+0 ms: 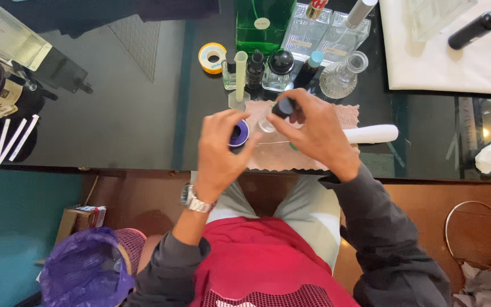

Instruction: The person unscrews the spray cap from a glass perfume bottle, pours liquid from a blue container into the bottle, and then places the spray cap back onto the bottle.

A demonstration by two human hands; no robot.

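My left hand pinches a purple vial; my right hand grips a black cap, both above the pink cloth. Step, by my judgement: capping. Next needs steady alignment.

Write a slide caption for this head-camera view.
Left hand holds a small purple-lined cap; right hand grips a dark dropper top above a pink cloth.

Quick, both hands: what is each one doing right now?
Left hand: closed on a small purple-blue round jar, held over the pink cloth.
Right hand: fingers closed on a small dark cap.
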